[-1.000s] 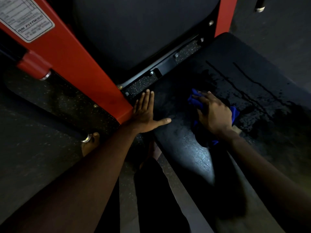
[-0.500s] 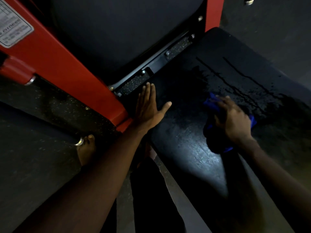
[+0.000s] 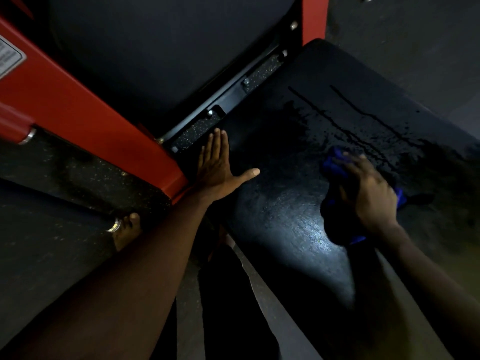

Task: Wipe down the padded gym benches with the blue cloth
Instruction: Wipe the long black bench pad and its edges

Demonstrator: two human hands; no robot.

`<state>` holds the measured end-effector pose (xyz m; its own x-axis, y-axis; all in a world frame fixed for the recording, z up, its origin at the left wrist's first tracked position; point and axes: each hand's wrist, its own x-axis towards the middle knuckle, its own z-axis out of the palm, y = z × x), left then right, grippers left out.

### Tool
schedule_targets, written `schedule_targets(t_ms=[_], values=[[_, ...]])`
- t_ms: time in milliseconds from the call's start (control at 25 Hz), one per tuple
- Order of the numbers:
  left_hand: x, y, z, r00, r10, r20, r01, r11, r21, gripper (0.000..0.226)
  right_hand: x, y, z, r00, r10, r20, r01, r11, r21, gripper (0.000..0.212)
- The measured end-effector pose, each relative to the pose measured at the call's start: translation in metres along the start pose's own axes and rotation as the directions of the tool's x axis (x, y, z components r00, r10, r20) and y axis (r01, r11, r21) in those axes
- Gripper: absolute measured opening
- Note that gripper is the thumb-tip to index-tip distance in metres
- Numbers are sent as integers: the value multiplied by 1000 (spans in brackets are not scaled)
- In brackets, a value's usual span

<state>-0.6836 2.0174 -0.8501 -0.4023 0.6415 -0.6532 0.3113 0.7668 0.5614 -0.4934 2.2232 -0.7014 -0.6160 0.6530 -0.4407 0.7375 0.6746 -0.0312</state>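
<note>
Head view, looking down on a black padded bench seat (image 3: 293,219) that runs from the near right towards the far centre.

Left hand (image 3: 217,168): laid flat on the left edge of the seat, four fingers straight and together, pointing away, thumb spread to the right. It holds nothing. Its heel lies just beside the end of a red frame bar (image 3: 85,118), which crosses the left of the scene on a slant.

Right hand (image 3: 370,194): on the right part of the seat, fingers curled over a bunched blue cloth (image 3: 335,165) and pressing it onto the padding. Blue folds show beyond the fingertips, to the right of the knuckles and on the near side by the wrist.

Dark wet streaks (image 3: 363,120) and spatter mark the seat just beyond the cloth, and two thin lines run on towards its far end. A pale sheen of light lies on the seat between the two forearms.

Beyond the seat, a black metal bracket (image 3: 231,97) lies between it and a second black pad (image 3: 166,48).

At the far left of the frame bar is a white label (image 3: 9,58), its print too blurred to read.

At the near left, a bare foot (image 3: 128,231) rests on the dark speckled floor (image 3: 39,255), just beside a round silver cap (image 3: 114,226).
</note>
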Motion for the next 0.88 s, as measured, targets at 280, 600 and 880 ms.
schedule_targets(t_ms=[280,600,880], values=[[3,-2,-1,1000,-2,5,2,1000,29,133,4,-73,43,986,-166,15,166,986,-27,48],[1,-2,-1,1000,6,8,-6,1000,8,135,66,-29,18,985,121,-125,-121,993,5,44],[5,-1,-1,1000,-28,2,28,999,20,139,57,-106,61,965,-242,100,247,968,-44,47]])
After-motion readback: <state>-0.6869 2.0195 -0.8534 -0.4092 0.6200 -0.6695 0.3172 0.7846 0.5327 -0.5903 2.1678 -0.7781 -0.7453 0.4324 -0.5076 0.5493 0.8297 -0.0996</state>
